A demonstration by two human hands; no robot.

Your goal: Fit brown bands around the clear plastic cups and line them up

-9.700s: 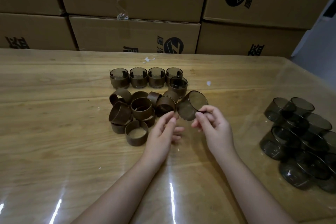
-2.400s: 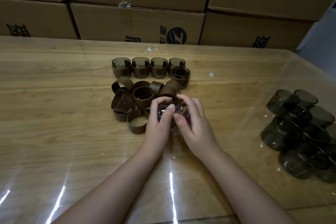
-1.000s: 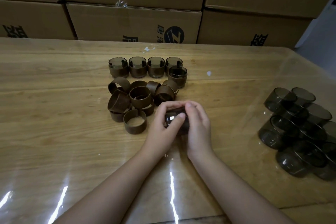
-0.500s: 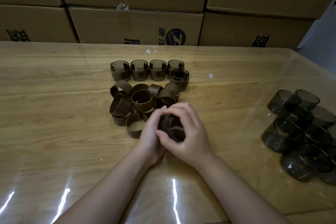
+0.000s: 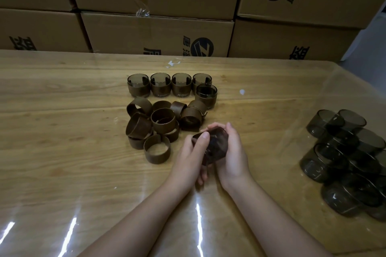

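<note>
Over the wooden table (image 5: 62,131), just right of the loose brown bands (image 5: 163,120): cradles a dark clear cup (image 5: 216,144) between left hand (image 5: 192,152) and right hand (image 5: 232,152), both curled round it, left thumb on top. Hard to tell how its band sits. Behind the pile: four banded cups (image 5: 159,87) in a row, with a fifth banded cup (image 5: 206,95) just before the right end. Well apart, far right: heaped bare cups (image 5: 342,152). Beyond: stacked cardboard boxes (image 5: 156,33).
</note>
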